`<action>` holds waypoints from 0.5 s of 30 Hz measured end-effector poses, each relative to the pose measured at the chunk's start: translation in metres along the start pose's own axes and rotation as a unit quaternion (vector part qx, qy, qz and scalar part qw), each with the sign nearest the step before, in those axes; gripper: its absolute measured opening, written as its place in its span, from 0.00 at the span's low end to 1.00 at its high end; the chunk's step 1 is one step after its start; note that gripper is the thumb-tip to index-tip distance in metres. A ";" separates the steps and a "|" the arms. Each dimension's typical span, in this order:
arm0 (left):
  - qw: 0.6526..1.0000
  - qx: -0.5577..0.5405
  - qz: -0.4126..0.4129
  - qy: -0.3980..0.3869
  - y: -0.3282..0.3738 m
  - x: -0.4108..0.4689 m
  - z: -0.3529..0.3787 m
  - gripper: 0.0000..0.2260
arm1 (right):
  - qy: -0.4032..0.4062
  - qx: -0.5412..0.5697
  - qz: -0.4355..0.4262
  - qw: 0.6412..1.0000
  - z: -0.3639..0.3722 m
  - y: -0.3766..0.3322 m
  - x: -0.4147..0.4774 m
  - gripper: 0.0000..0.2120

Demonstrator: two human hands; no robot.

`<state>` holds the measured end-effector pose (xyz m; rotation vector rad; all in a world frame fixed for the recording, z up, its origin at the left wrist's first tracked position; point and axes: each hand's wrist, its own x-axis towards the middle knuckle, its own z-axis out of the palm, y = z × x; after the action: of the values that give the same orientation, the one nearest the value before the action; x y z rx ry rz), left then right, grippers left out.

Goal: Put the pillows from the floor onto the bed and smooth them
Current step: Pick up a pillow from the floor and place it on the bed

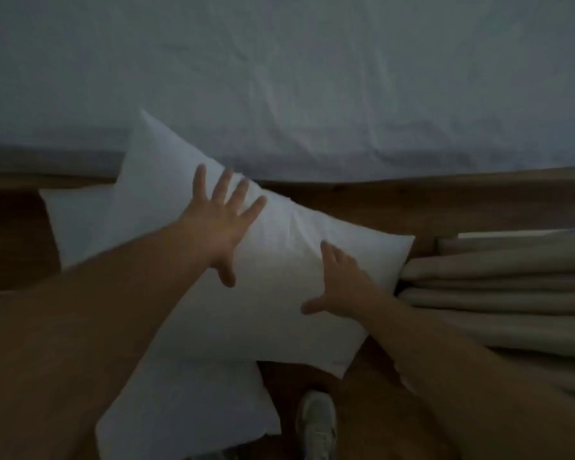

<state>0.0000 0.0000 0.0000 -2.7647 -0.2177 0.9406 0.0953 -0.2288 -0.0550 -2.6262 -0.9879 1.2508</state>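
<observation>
A large white pillow (273,260) lies tilted on the wooden floor, its far corner leaning against the bed's edge. My left hand (218,224) hovers over its upper part with fingers spread wide. My right hand (341,283) is over the pillow's right half, fingers apart, holding nothing. A second white pillow (186,413) lies under it near my feet. A third pillow (77,224) pokes out at the left, partly hidden. The bed (312,78), covered by a pale sheet, fills the top of the view.
Beige curtain folds (498,300) hang at the right, touching the top pillow's corner. My shoe (317,426) stands on the wooden floor (395,207) at the bottom. The room is dim.
</observation>
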 end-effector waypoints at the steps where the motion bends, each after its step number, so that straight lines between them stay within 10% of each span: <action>1: 1.000 0.007 -0.009 -0.023 -0.001 0.014 0.014 0.68 | 0.017 -0.027 -0.009 0.999 0.012 0.002 0.022 0.66; 8: 0.999 -0.025 0.045 -0.001 0.005 0.065 0.127 0.64 | 0.107 -0.091 -0.038 0.989 0.095 0.009 0.116 0.66; 15: 0.986 -0.055 0.041 0.152 0.023 0.071 0.125 0.09 | 0.242 -0.054 -0.013 0.969 0.102 -0.003 0.128 0.12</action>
<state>-0.0197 0.0119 -0.1439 -2.9917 -0.1089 0.5264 0.0795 -0.1729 -0.2080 -2.7777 -1.0112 0.5103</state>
